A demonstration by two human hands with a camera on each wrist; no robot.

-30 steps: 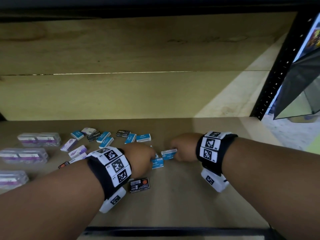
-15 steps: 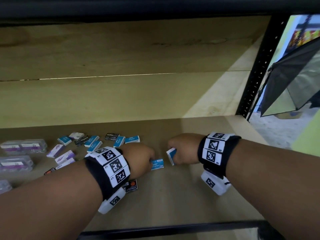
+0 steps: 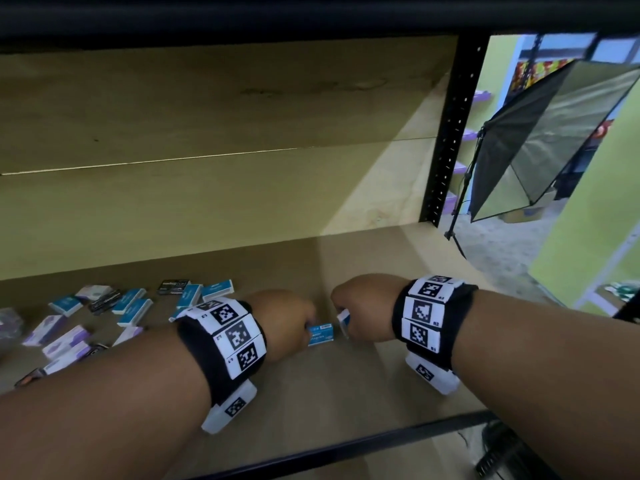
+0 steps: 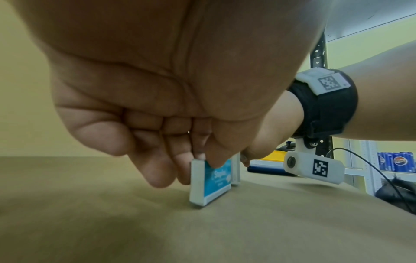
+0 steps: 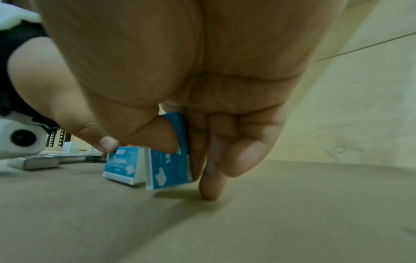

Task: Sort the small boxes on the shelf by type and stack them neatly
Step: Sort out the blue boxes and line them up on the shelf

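Two small blue staple boxes stand on edge side by side on the brown shelf board (image 3: 346, 382). My left hand (image 3: 306, 329) pinches the left box (image 3: 320, 335) between thumb and fingers. The left wrist view shows this left hand (image 4: 202, 160) holding the blue box (image 4: 211, 179) upright on the board. My right hand (image 3: 341, 315) pinches the other blue box (image 3: 344, 320), tilted on its edge. In the right wrist view the right hand (image 5: 186, 151) grips that box (image 5: 170, 163) right beside the left one (image 5: 122, 166).
Several loose blue, purple and black boxes (image 3: 131, 306) lie scattered at the left of the shelf. Clear plastic cases (image 3: 8, 323) sit at the far left. A black upright (image 3: 446, 133) bounds the right side and a black rail (image 3: 346, 448) the front. A softbox lamp (image 3: 554, 140) stands beyond.
My right hand has turned its blue box from lying flat up onto its edge and brought it closer to the left hand's box. The head view has swung to the right.
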